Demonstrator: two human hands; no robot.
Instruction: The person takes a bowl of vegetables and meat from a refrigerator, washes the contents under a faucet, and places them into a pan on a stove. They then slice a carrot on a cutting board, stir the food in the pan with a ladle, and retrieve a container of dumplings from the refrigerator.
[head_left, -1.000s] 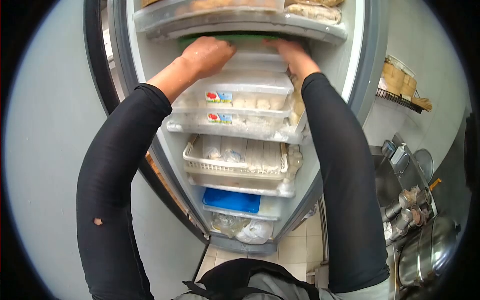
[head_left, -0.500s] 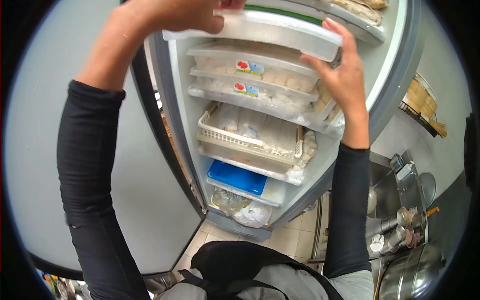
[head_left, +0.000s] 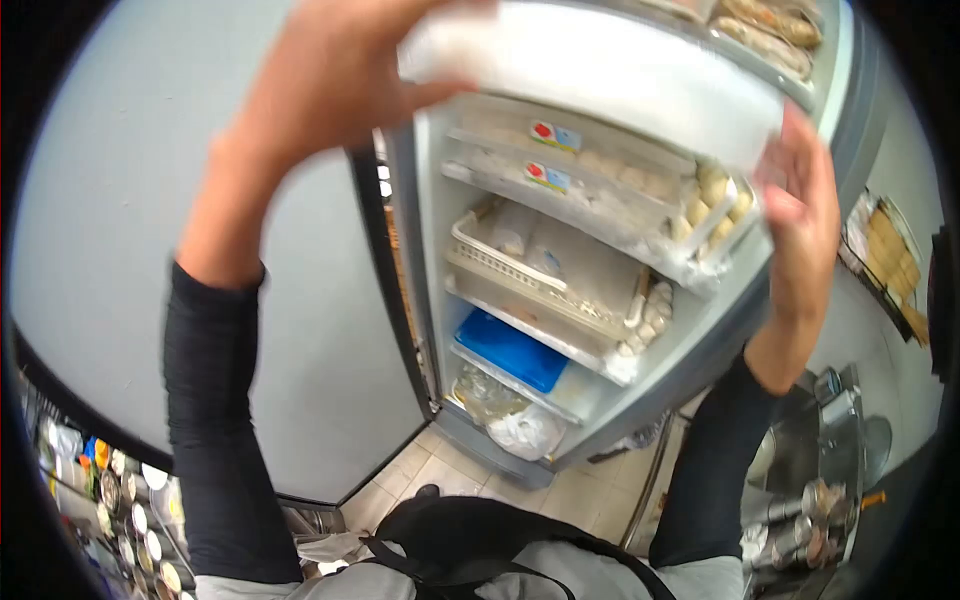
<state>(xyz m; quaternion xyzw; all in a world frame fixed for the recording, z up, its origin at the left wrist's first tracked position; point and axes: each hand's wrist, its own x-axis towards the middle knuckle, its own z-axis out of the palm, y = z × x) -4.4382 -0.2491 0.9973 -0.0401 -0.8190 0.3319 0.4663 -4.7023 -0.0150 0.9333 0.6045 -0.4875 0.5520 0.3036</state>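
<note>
A whitish translucent plastic container (head_left: 610,70), blurred by motion, is held across the upper part of the fridge, in front of the shelves. My left hand (head_left: 360,80) grips its left end, thumb below and fingers partly cut off by the top of the view. At the other end my right hand (head_left: 802,195) is closed on the container's right side. Just beneath it, stacked clear containers (head_left: 600,172) with fruit-printed labels hold pale round pieces. What the held container has inside cannot be seen.
Lower shelves carry a white plastic basket (head_left: 510,268), a blue lid (head_left: 512,350) and plastic bags (head_left: 528,432). The fridge door (head_left: 330,380) stands open at left. A metal sink counter (head_left: 835,440) is at right. Packed food (head_left: 765,45) sits on the upper shelf.
The container has come out from the stack toward me, held in both hands, and looks larger. Pale round pieces at the shelf's right side are now more visible. The view has turned slightly.
</note>
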